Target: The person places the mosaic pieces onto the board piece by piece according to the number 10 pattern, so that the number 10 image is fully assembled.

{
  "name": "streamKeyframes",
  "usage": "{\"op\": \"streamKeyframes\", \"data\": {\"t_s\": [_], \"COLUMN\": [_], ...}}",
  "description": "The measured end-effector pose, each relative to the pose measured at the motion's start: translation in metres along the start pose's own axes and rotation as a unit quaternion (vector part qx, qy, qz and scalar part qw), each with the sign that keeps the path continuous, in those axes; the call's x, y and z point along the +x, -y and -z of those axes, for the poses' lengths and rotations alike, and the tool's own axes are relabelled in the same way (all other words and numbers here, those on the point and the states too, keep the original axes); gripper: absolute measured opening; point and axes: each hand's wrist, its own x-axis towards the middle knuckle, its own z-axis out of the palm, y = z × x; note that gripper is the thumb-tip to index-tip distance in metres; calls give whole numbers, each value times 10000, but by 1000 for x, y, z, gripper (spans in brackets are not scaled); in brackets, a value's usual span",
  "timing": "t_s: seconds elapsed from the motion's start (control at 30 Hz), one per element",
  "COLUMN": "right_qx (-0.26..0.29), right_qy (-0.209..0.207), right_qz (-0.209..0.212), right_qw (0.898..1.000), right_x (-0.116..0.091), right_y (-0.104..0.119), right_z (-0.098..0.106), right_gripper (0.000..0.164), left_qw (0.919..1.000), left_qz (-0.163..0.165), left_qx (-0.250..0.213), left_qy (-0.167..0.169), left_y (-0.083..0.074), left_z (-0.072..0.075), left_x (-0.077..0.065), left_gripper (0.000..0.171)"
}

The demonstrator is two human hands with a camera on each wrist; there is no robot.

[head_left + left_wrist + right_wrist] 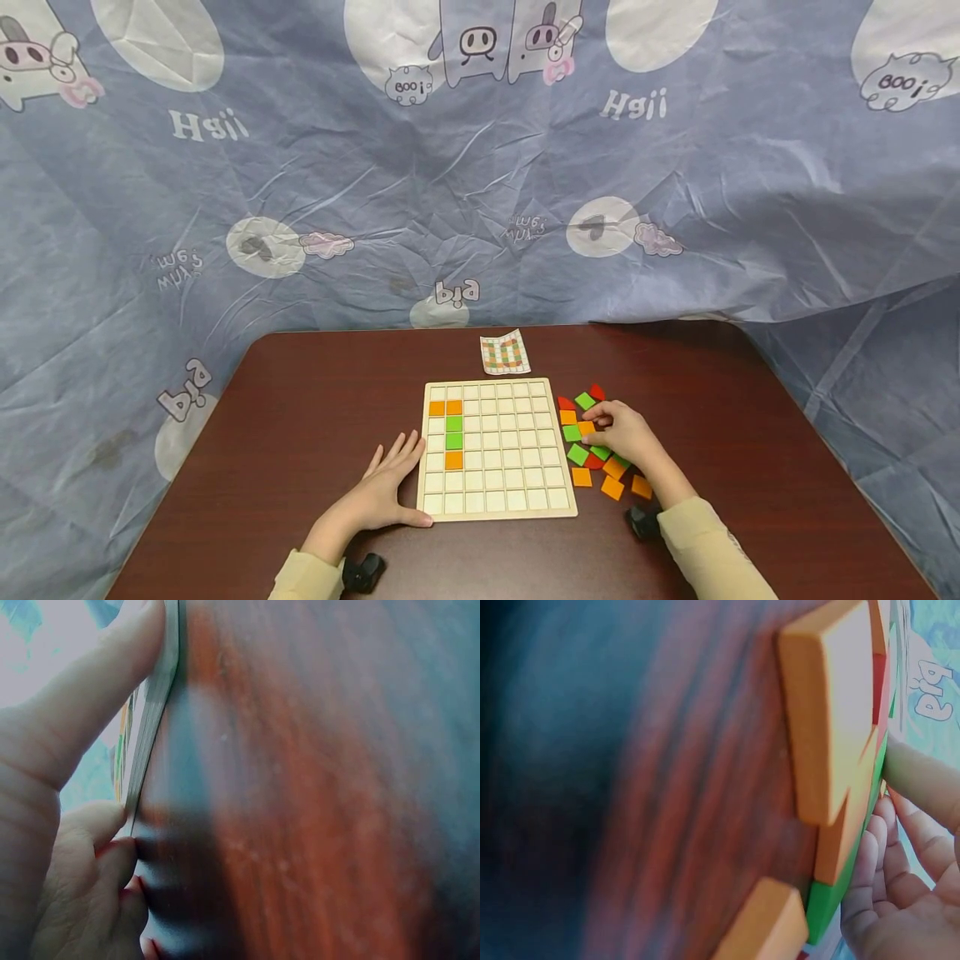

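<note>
- While the right hand [618,429] pinches an orange square tile [587,428] between thumb and fingertips, that tile sits inside the loose pile; whether it is lifted cannot be told.
- Just left of this grip lie a green tile [572,433] and an orange one; just beyond it, another green tile [585,401] and red pieces [597,392].
- Nearer the person than the grip, more orange, green and red pieces spread, some overlapping.
- Farther left of the grip lies the wooden grid board [510,480], three orange and two green tiles set in its left two columns.
- At the board's far side, the left hand [382,493] grasps nothing, fingers spread against the left edge, thumb at the near corner.
- Beyond the board, left of the grip: a printed pattern card [505,353].
- Under everything, a dark brown table [315,400].
</note>
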Motion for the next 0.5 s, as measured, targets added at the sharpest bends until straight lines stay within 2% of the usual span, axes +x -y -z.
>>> {"op": "streamKeyframes", "data": {"t_s": [0.2,0.5], "right_qx": [-131,-49], "right_qy": [25,73], "right_qz": [-70,-247], "right_qw": [9999,9997], "right_x": [1,0], "right_y": [5,5], "right_z": [0,1], "right_gripper": [28,30], "left_qw": [10000,9999], "left_qz": [-15,-25], "left_qx": [-15,-115], "left_qy": [-4,20], "left_y": [1,1], "left_z": [0,2], "left_x": [0,-2], "left_gripper": [119,118]}}
